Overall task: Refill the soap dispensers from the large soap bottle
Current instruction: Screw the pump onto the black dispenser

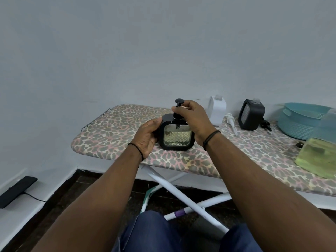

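Observation:
A black soap dispenser (176,137) with a textured clear window stands on the leopard-print ironing board (112,135). My left hand (147,138) grips its left side. My right hand (192,118) holds the black pump head (179,103) at the dispenser's neck. Behind, a white dispenser (217,111) stands without its pump; the white pump (231,123) lies beside it. A second black dispenser (251,114) stands to the right, also without a pump. The large soap bottle (320,157), holding yellow-green liquid, is at the right edge, partly cut off.
A teal basket (300,122) sits at the board's far right. A wall runs close behind the board. The board's white crossed legs (183,195) stand in front of my knees. A black device with a cable (17,190) lies on the floor ledge at the left.

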